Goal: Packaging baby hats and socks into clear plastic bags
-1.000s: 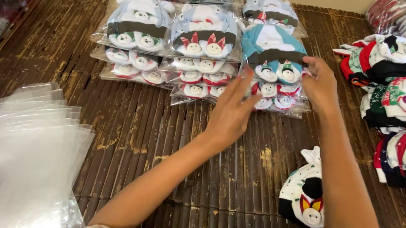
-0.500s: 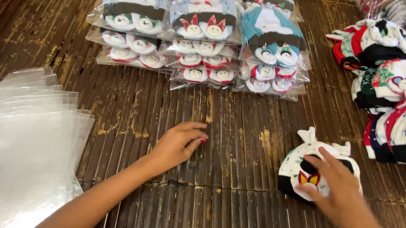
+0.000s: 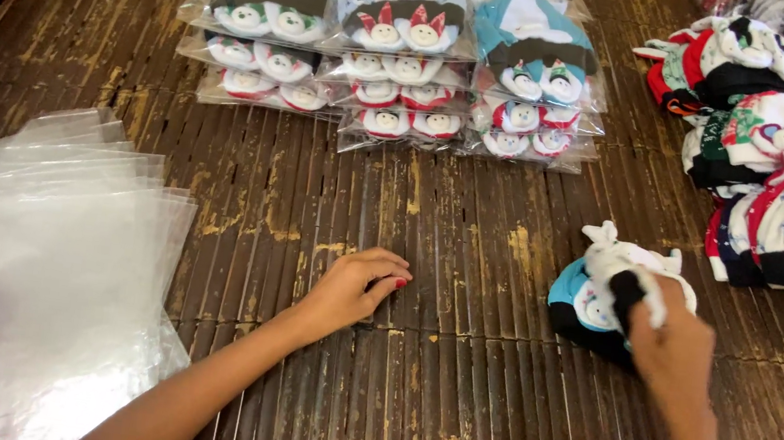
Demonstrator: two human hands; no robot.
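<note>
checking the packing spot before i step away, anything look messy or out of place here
Nothing stands out. The clear-bagged character socks sit in neat overlapping rows, the clear plastic bags are fanned at left, and the loose socks are heaped at right. The right hand grips one folded sock pair.

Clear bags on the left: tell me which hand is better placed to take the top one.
Left. The left hand rests empty on the slatted mat, close beside the stack of clear bags. The right hand is across the mat and already grips the folded socks, so it is probably not free.
</note>
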